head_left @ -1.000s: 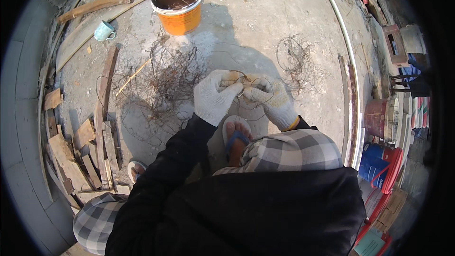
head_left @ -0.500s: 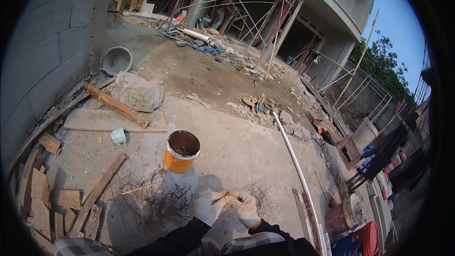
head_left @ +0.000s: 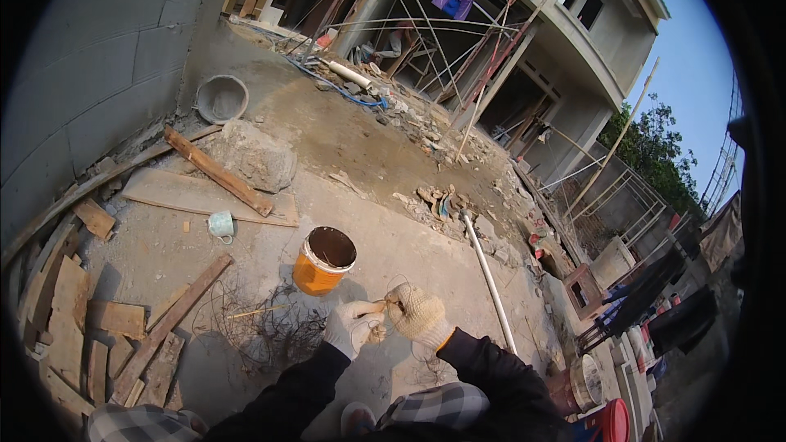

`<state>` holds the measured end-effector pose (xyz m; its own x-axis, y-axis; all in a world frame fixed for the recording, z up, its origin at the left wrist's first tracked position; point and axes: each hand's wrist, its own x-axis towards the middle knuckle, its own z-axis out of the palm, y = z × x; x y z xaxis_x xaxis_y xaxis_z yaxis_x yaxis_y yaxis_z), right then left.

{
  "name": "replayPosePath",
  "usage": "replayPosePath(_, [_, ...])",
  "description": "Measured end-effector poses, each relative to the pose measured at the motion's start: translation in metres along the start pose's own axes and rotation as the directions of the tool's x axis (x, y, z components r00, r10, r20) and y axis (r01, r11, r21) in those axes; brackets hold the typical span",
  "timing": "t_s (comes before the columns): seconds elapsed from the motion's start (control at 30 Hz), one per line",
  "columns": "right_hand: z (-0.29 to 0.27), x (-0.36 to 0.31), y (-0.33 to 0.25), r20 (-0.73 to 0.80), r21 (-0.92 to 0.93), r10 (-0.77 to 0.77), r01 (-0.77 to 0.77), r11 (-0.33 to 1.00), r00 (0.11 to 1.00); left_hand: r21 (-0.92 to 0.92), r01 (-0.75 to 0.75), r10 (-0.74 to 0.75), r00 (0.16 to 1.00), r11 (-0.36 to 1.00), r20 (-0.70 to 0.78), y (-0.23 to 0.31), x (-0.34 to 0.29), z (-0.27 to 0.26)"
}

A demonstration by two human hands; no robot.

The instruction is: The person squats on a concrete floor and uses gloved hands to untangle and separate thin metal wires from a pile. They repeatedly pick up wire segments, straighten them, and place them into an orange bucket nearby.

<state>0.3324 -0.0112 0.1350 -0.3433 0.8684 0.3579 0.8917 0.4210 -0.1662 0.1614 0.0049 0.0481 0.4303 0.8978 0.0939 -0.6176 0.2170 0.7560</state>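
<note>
Both my hands wear pale knitted work gloves and meet in front of me, above the concrete. My left hand (head_left: 350, 329) is closed in a pinch, its fingertips against the other glove. My right hand (head_left: 416, 313) is curled shut beside it, a little higher. Between the fingers shows a bit of thin wire, mostly hidden by the gloves. Left of my hands a dark tangle of thin wire (head_left: 282, 329) lies on the ground. Just beyond them stands an orange bucket (head_left: 321, 275) with a white rim, its inside dark.
Wood scraps (head_left: 119, 319) and a long plank lie at left, near a light-blue mug (head_left: 221, 227). A concrete lump (head_left: 258, 155) and a grey bucket (head_left: 222, 99) sit by the block wall. A white pipe (head_left: 489, 282) runs along the right; rubble and scaffolding stand farther off.
My hands have risen and moved slightly away from me, the right one turning with its back more upward. The view has tilted and shifted a little.
</note>
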Motion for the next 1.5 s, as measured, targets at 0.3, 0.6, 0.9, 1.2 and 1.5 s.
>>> replayPosePath(0.3, [-0.022, 0.091, 0.018, 0.356, -0.298, -0.559, 0.658, 0.691, 0.749, -0.338, 0.161, -0.112, 0.981, 0.927, 0.161, 0.052, 0.008, -0.033])
replayPosePath(0.6, [-0.002, 0.062, -0.029, -0.194, -0.084, -0.401, 0.392, 0.916, 0.895, 0.586, -0.202, 0.367, 0.913, 0.785, -0.176, 0.069, -0.021, -0.023])
replayPosePath(0.9, [0.013, 0.044, 0.005, -0.137, 0.084, -0.199, 0.211, 0.974, 0.970, 0.806, -0.066, 0.284, 0.950, 0.589, -0.130, 0.024, -0.014, -0.035])
replayPosePath(1.2, [0.074, 0.149, 0.074, 0.087, -0.330, 0.288, -0.245, 0.911, 0.954, 0.788, 0.198, 0.062, 0.956, 0.583, -0.286, -0.090, -0.016, -0.023])
replayPosePath(1.5, [0.046, -0.051, 0.082, 0.812, 0.106, 0.027, -0.192, 0.976, 0.584, 0.435, 0.295, -0.158, 0.933, 0.851, -0.323, -0.122, -0.030, 0.002])
